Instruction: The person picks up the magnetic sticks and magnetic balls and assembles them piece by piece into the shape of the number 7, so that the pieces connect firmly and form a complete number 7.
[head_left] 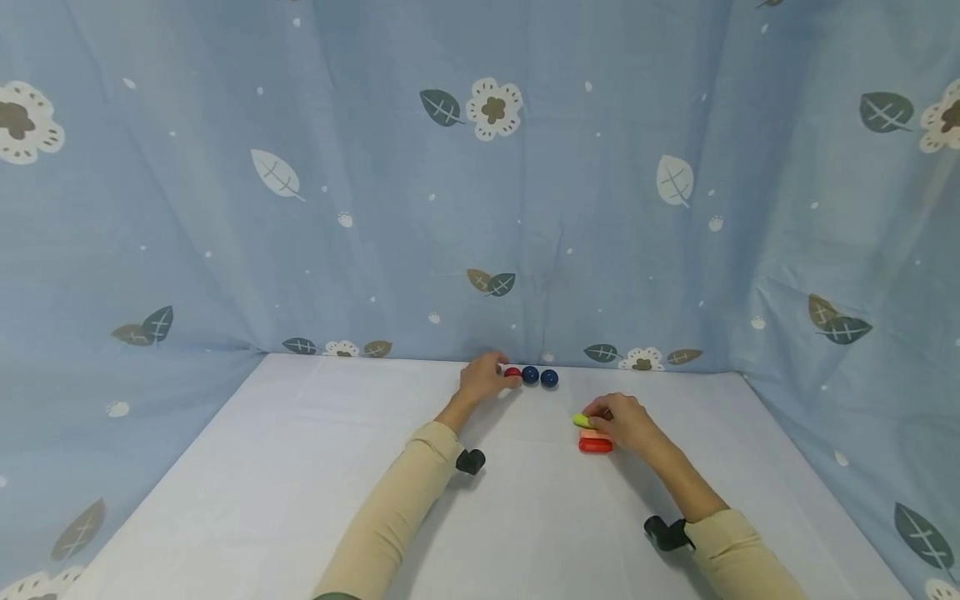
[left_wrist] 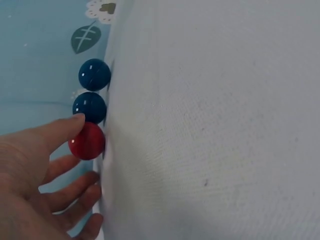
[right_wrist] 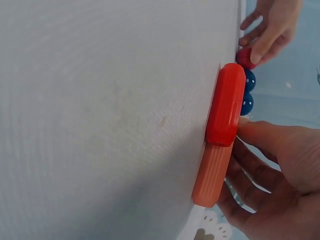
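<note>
While pinching the red ball [head_left: 513, 372] between the left fingers [head_left: 505, 382] and the yellow-green block [head_left: 581, 420] between the right fingers [head_left: 601, 404] in the head view, beware of loosening either through divided attention. In the left wrist view, watch for pushing the near blue ball [left_wrist: 91, 106], just beyond the left fingers, into the far blue ball [left_wrist: 94, 74], perhaps rolling both away. In the right wrist view, unable to see the yellow-green block, mind knocking the red block [right_wrist: 227, 105] or orange block [right_wrist: 212, 175] beside those fingers.
</note>
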